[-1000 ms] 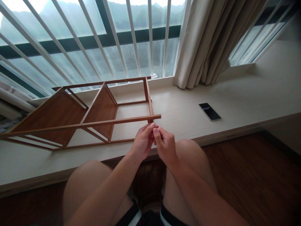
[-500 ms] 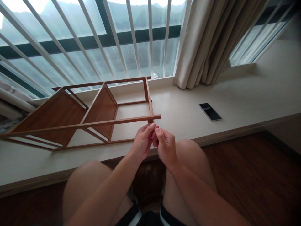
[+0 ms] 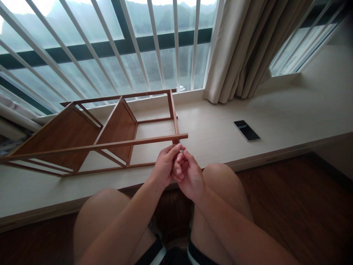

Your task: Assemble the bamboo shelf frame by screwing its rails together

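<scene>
- Two hands meet mid-frame, just below the near corner of the wooden rack (image 3: 68, 132).
- I see the left hand (image 3: 164, 167) curled, with its thumb and forefinger tips pressed together at the top.
- The right hand (image 3: 190, 176) is curled against it, knuckles touching the left palm side and fingertips (image 3: 184, 154) up at the same spot.
- A small metal pin (image 3: 181, 148) pokes up from between the two sets of fingertips. Both hands are closed tight around it, and I can't tell which one bears the load.
- Only the pin's tip is visible. It's too small for me to call it a screw or a key.
- The pin sits just under the right end of the rack's long front rail (image 3: 110, 145), very near it. I can't tell from here whether they touch.
- The rack lies on its side on the pale window ledge (image 3: 220, 110), with two brown shelf panels at the left and an open frame at the right.
- A phone (image 3: 246, 130) lies flat on the ledge, screen up, well to the right of the rack.
- A beige curtain (image 3: 234, 51) hangs behind the phone, and white window bars (image 3: 154, 44) stand behind the rack.
- Both bare knees (image 3: 102, 209) sit below the ledge, with dark wood floor (image 3: 289, 206) to the right.
</scene>
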Demonstrator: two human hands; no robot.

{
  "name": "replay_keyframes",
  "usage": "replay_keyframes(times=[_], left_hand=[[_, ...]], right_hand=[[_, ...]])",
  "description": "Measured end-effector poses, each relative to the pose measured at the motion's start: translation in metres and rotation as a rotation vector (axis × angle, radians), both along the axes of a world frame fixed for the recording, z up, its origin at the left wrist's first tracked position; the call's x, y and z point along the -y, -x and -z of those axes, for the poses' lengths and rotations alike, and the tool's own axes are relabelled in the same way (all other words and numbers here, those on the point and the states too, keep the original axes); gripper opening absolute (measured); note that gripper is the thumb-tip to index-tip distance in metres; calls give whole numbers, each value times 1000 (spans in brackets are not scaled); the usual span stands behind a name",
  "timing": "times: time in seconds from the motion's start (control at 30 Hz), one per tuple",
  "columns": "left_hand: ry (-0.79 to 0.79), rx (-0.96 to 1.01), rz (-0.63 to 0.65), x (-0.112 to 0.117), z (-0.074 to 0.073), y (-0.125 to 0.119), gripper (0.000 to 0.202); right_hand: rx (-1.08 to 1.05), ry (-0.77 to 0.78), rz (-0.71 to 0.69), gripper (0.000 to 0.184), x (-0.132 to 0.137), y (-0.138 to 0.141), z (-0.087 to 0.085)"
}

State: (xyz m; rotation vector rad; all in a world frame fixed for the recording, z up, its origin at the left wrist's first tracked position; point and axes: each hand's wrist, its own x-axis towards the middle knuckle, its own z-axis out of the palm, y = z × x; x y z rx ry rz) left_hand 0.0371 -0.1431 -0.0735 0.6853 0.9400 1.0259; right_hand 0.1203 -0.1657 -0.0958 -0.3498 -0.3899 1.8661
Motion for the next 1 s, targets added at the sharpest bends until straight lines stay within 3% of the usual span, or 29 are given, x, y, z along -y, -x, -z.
replay_keyframes(times=[0.3,0.63,1.0], left_hand=[[-9,18,6,3,1,1,41],[-10,-6,-30,23,3,4,35],[-20,7,-27,22,-3,4,28]], right_hand=[[-3,-3,7,36,3,2,4],[37,-23,0,40,24,3,8],[451,-167,231,44,26,4,14]])
